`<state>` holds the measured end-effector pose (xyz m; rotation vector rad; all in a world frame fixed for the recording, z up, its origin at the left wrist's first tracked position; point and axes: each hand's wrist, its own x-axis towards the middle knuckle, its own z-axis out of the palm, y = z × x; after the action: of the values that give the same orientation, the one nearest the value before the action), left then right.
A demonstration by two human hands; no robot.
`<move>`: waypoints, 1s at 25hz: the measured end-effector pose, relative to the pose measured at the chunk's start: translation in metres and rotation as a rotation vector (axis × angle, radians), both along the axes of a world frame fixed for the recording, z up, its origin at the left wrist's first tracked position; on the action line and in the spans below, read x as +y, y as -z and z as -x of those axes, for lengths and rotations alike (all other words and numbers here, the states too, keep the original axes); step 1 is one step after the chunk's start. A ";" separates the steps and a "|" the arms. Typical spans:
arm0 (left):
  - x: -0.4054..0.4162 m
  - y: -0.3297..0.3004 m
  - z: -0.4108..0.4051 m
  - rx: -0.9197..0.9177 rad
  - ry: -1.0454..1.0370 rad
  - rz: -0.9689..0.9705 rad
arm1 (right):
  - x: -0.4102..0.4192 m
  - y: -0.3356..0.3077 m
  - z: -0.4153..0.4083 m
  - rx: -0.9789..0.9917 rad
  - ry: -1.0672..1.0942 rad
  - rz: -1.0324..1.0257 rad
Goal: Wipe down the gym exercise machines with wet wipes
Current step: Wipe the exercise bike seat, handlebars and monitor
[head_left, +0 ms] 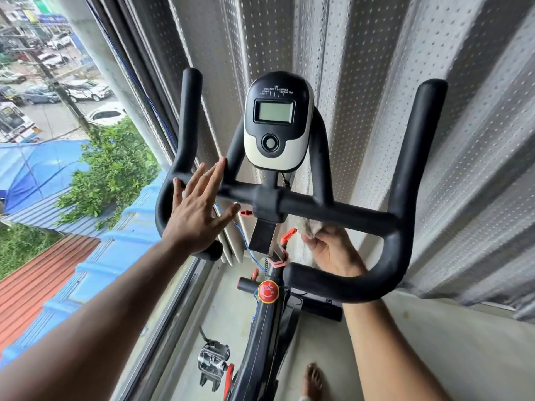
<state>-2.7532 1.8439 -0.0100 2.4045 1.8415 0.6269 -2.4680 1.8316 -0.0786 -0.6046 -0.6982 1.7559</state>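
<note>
Nearest me, low in the frame, my right hand (pixel 333 253) pinches a crumpled wet wipe (pixel 312 228) against the underside of the handlebar (pixel 341 214), fingers curled round it, I judge to scrub the crossbar. Left of centre, my left hand (pixel 197 209) hovers spread and empty by the bar's left bend, likely to steady it; the console (pixel 278 120) sits beyond.

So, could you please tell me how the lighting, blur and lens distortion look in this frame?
Head view: soft daylight enters from the window, with no hard shadows or glare on the display; wide-angle distortion bends the curtain folds and window frame; the street outside is blurred toward the corner; the handlebar, left hand and right hand with the wipe look reasonably sharp.
</note>
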 end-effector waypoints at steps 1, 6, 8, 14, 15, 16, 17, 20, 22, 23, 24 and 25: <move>0.001 0.001 0.000 0.000 -0.018 0.005 | -0.012 0.010 0.002 0.043 -0.107 0.068; 0.000 0.001 0.000 -0.046 0.012 -0.025 | -0.107 0.034 0.035 -0.473 -0.109 0.072; 0.000 -0.001 0.000 -0.031 0.015 -0.029 | -0.126 0.018 0.046 -0.674 -0.089 -0.098; -0.003 -0.002 0.000 -0.033 0.008 -0.014 | -0.143 -0.045 0.050 -0.951 -0.127 -0.444; -0.003 -0.001 0.001 -0.033 0.008 -0.014 | -0.140 -0.060 0.047 -0.976 -0.034 -0.515; -0.003 0.000 0.001 -0.027 0.013 -0.014 | -0.132 -0.074 0.040 -1.038 0.101 -0.612; -0.004 0.000 0.002 -0.018 0.021 -0.015 | -0.120 -0.087 0.030 -1.128 0.258 -0.719; -0.004 0.001 0.002 0.023 0.080 -0.100 | -0.070 -0.112 -0.010 -1.466 0.674 -0.994; 0.000 0.003 0.004 0.058 0.152 -0.140 | -0.034 -0.118 -0.026 -1.649 0.686 -1.121; 0.003 0.004 0.005 0.067 0.193 -0.123 | -0.020 -0.117 -0.028 -1.729 0.618 -1.153; 0.006 0.005 0.006 0.077 0.222 -0.102 | -0.011 -0.116 -0.028 -1.796 0.547 -1.185; 0.008 0.006 0.007 0.089 0.236 -0.093 | -0.005 -0.115 -0.027 -1.852 0.493 -1.224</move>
<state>-2.7597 1.8517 -0.0162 2.6968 1.5535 0.6054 -2.4409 1.8267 0.0360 -1.1935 -2.2488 -0.3444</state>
